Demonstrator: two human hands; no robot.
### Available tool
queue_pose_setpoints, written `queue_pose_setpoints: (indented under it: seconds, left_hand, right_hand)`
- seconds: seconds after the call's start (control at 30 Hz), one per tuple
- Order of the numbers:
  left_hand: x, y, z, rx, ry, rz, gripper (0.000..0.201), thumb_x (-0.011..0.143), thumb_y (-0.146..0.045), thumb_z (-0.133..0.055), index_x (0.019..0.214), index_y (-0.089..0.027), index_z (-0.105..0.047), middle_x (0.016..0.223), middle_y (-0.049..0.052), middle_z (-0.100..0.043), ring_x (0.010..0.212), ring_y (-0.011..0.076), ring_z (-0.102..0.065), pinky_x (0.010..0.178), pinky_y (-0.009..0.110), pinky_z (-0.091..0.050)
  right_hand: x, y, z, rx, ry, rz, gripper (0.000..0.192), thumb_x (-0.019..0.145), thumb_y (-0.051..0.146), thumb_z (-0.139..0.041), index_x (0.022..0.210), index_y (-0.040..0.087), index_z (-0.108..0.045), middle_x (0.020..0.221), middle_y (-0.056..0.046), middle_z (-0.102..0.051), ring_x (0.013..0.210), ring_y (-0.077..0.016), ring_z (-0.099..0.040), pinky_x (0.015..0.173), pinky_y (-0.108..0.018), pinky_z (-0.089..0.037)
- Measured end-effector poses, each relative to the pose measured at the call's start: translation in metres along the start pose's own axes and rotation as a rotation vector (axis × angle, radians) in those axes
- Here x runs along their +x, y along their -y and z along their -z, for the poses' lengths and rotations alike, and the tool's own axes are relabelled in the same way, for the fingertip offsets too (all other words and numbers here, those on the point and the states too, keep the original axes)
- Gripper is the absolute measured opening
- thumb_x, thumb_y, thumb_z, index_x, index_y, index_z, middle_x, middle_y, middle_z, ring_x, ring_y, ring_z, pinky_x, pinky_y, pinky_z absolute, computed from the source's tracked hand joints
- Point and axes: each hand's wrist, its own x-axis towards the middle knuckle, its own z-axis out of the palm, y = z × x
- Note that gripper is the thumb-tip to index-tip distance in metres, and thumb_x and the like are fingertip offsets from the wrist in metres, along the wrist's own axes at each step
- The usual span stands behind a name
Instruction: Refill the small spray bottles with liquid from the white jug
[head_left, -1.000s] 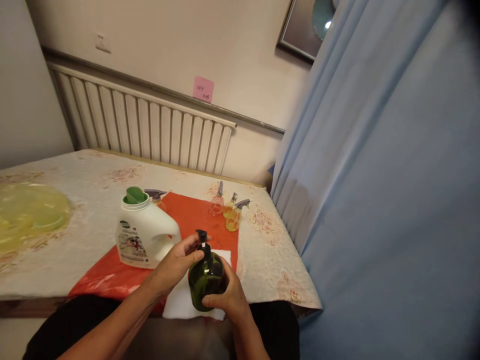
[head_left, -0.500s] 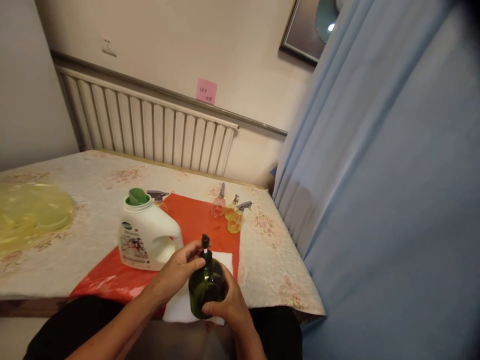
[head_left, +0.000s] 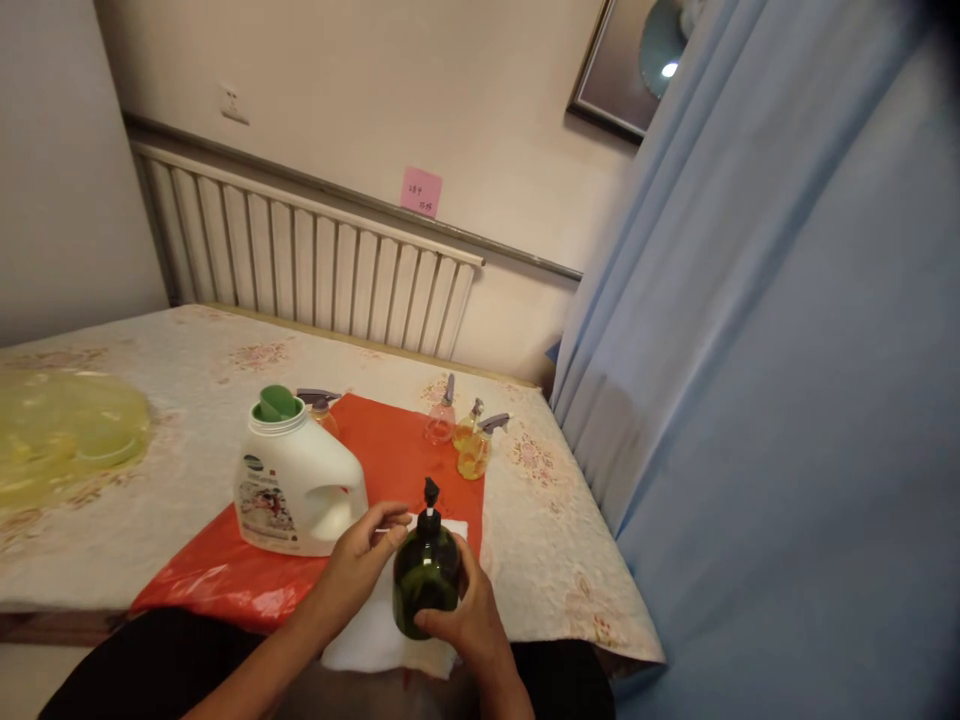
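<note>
Two hands steady the smooth, rigid dark green pump bottle [head_left: 426, 583]: right hand [head_left: 466, 620] grips its belly, left hand [head_left: 365, 562] pinches the neck.

The table carries one dark green pump bottle [head_left: 427, 585], one white detergent jug [head_left: 296, 488], four small spray bottles [head_left: 475, 447], one red plastic sheet [head_left: 397, 450], one white cloth [head_left: 382, 640] and one yellow plastic pile [head_left: 64, 435].
</note>
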Motion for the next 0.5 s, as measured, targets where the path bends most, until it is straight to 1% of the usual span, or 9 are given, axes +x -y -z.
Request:
queue_pose_setpoints:
  seconds: [0.07, 0.13, 0.17, 0.2, 0.23, 0.37, 0.43, 0.5]
  left_hand:
    - [0.002, 0.018, 0.002, 0.083, -0.061, 0.022, 0.034, 0.084, -0.044, -0.055, 0.104, -0.018, -0.062, 0.1, 0.008, -0.071, 0.099, 0.0257, -0.066, 0.09, 0.037, -0.05]
    - [0.004, 0.037, 0.002, 0.172, -0.037, 0.014, 0.03, 0.083, -0.044, -0.054, 0.096, -0.018, -0.062, 0.087, 0.006, -0.07, 0.085, 0.0241, -0.067, 0.079, 0.035, -0.052]
    - [0.005, 0.047, 0.001, 0.222, -0.014, 0.004, 0.029, 0.084, -0.042, -0.053, 0.094, -0.017, -0.063, 0.081, 0.004, -0.069, 0.077, 0.0231, -0.066, 0.074, 0.034, -0.052]
    - [0.005, 0.056, 0.001, 0.278, 0.005, -0.007, 0.027, 0.084, -0.04, -0.052, 0.094, -0.017, -0.063, 0.078, 0.004, -0.068, 0.074, 0.0228, -0.066, 0.071, 0.033, -0.052]
    - [0.006, 0.064, 0.0, 0.333, 0.022, -0.02, 0.025, 0.085, -0.038, -0.051, 0.093, -0.017, -0.063, 0.078, 0.004, -0.068, 0.075, 0.023, -0.066, 0.071, 0.033, -0.052]
    - [0.007, 0.094, -0.005, 0.49, 0.052, -0.054, 0.019, 0.089, -0.033, -0.05, 0.098, -0.022, -0.062, 0.095, 0.007, -0.072, 0.089, 0.0239, -0.068, 0.081, 0.034, -0.052]
    - [0.008, 0.111, -0.006, 0.514, 0.105, -0.082, 0.018, 0.09, -0.029, -0.049, 0.102, -0.023, -0.061, 0.103, 0.006, -0.072, 0.094, 0.0224, -0.069, 0.084, 0.033, -0.053]
    - [0.01, 0.13, -0.007, 0.552, 0.136, -0.117, 0.02, 0.091, -0.027, -0.049, 0.107, -0.024, -0.061, 0.105, 0.006, -0.072, 0.093, 0.0214, -0.07, 0.082, 0.031, -0.055]
  right_hand:
    - [0.01, -0.007, 0.005, 0.023, -0.022, -0.005, 0.081, 0.047, 0.001, -0.073, 0.123, 0.024, -0.055, 0.112, -0.003, -0.07, 0.102, -0.0261, -0.066, 0.088, -0.036, -0.052]
    - [0.023, -0.015, 0.009, 0.043, -0.032, 0.014, 0.081, 0.049, 0.003, -0.073, 0.124, 0.024, -0.054, 0.113, -0.004, -0.07, 0.104, -0.0264, -0.066, 0.09, -0.037, -0.052]
    - [0.032, -0.018, 0.01, 0.058, -0.031, 0.028, 0.081, 0.05, 0.004, -0.074, 0.126, 0.024, -0.053, 0.114, -0.004, -0.07, 0.105, -0.0267, -0.065, 0.092, -0.038, -0.051]
    - [0.041, -0.022, 0.011, 0.073, -0.03, 0.04, 0.082, 0.05, 0.005, -0.075, 0.127, 0.024, -0.053, 0.115, -0.004, -0.07, 0.107, -0.0272, -0.065, 0.093, -0.039, -0.051]
    - [0.05, -0.026, 0.012, 0.083, -0.032, 0.048, 0.083, 0.05, 0.006, -0.076, 0.128, 0.024, -0.052, 0.116, -0.005, -0.07, 0.108, -0.0278, -0.065, 0.094, -0.04, -0.051]
    - [0.097, -0.039, 0.008, 0.067, -0.073, 0.068, 0.084, 0.048, 0.011, -0.08, 0.127, 0.024, -0.054, 0.116, -0.006, -0.07, 0.11, -0.0294, -0.065, 0.097, -0.042, -0.05]
    - [0.124, -0.045, 0.002, 0.049, -0.076, 0.081, 0.084, 0.048, 0.012, -0.081, 0.126, 0.024, -0.054, 0.115, -0.006, -0.07, 0.109, -0.0293, -0.065, 0.096, -0.042, -0.051]
    - [0.152, -0.05, -0.008, 0.027, -0.056, 0.095, 0.082, 0.048, 0.013, -0.081, 0.125, 0.023, -0.055, 0.114, -0.006, -0.071, 0.107, -0.0287, -0.066, 0.096, -0.042, -0.051]
